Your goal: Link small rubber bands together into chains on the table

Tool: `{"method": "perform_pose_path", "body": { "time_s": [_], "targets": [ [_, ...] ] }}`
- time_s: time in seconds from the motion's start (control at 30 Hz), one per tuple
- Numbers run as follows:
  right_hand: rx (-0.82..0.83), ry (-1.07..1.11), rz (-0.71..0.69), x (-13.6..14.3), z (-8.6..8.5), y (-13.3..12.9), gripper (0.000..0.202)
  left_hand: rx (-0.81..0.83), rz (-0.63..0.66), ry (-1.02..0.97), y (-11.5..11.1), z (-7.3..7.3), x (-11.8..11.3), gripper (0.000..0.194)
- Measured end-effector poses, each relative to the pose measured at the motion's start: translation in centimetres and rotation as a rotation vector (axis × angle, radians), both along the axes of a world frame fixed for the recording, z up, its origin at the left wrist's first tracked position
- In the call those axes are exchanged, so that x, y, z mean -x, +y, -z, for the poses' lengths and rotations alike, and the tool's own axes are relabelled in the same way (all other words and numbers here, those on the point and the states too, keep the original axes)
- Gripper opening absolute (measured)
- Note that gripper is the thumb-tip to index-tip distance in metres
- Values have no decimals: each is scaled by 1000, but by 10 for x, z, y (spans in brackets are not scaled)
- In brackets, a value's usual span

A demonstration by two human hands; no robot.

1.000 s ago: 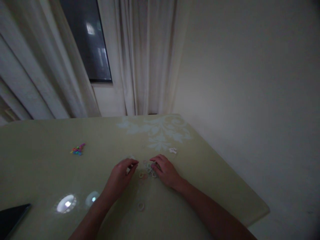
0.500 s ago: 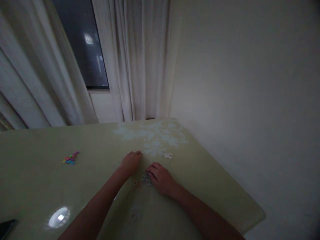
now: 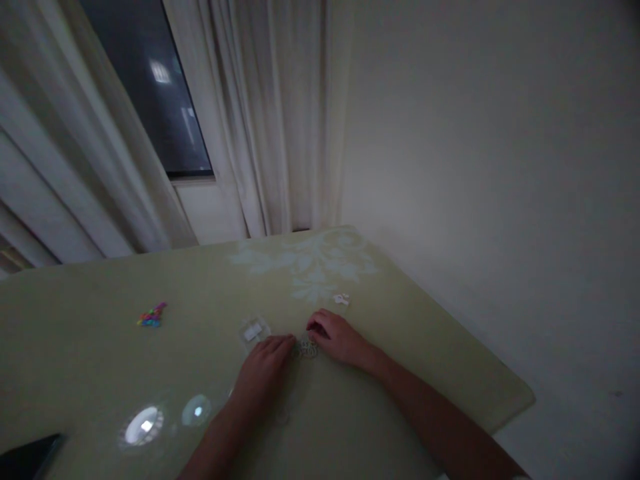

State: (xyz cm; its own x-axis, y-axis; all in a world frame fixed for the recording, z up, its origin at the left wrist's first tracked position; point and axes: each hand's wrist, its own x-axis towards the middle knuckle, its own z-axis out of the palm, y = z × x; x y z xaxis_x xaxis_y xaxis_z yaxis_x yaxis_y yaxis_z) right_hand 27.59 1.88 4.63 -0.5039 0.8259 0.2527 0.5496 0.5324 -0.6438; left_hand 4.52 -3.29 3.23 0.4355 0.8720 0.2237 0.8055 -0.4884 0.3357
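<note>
Several small pale rings (image 3: pixel 307 348) lie in a loose cluster on the greenish table (image 3: pixel 400 333). My left hand (image 3: pixel 267 360) rests palm down at the cluster's left side, its fingertips at the rings. On the right side, my right hand (image 3: pixel 333 333) has thumb and fingers curled together at the edge of the cluster; whatever is between them is too small to make out. A clear packet with a white label (image 3: pixel 253 331) lies just beyond my left hand.
Small white pieces (image 3: pixel 342 299) lie beyond my right hand. A pile of coloured pieces (image 3: pixel 153 315) sits on the left. At the lower left corner is a dark flat object (image 3: pixel 30 457). The wall (image 3: pixel 475 200) borders the table's right side.
My left hand has come nearer to me and to the rings, uncovering the clear packet. My right hand has shifted slightly away and its fingers are more curled. The view has shifted slightly.
</note>
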Motion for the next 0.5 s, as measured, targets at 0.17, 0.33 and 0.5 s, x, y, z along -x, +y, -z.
{"method": "perform_pose_path", "body": {
  "time_s": [0.17,0.33,0.5],
  "targets": [
    [47,-23,-147,-10,-7,-1,9,-78,19,-32,0,7,-5,29],
    [62,-52,-176,-11,-8,-3,9,-40,32,-133,-2,3,-9,24],
    [58,-55,-176,-10,-6,-4,11,-50,-18,-306,-4,1,-5,28]
  ]
}}
